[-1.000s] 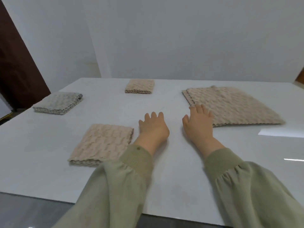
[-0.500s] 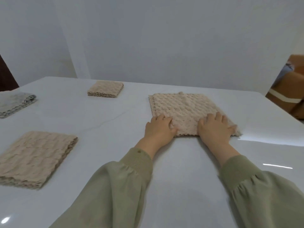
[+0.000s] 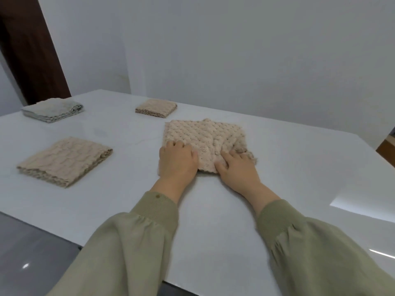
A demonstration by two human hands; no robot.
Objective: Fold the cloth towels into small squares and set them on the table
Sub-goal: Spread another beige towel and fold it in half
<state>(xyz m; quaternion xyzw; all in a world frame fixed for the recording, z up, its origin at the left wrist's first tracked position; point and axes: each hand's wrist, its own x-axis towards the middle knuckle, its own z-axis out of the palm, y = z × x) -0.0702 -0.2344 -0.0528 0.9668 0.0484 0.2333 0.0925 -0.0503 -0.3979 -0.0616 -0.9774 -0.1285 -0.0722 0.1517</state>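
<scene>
Step, as judged: start of fold on beige waffle-knit cloth towel [image 3: 203,135], lying mid white table [image 3: 213,210].
Left hand [image 3: 177,161]: fingers curled over near left edge.
Right hand [image 3: 237,169]: fingers spread, dug into bunched near right corner.
Next, likely: lift near edge, carry to far edge, match corners.
No container in view.
Folded beige towel [image 3: 64,159] near left; small beige square [image 3: 156,107] and grey folded towel [image 3: 52,112] far left.

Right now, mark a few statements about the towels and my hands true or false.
1. The left hand and right hand both hold the bumpy beige towel's near edge. True.
2. The grey folded towel lies nearest the person. False: it sits far left, beyond the larger beige folded towel.
3. Three folded towels lie apart on the white table. True.
4. The bumpy beige towel lies flat. False: it is bunched by the right hand.
</scene>
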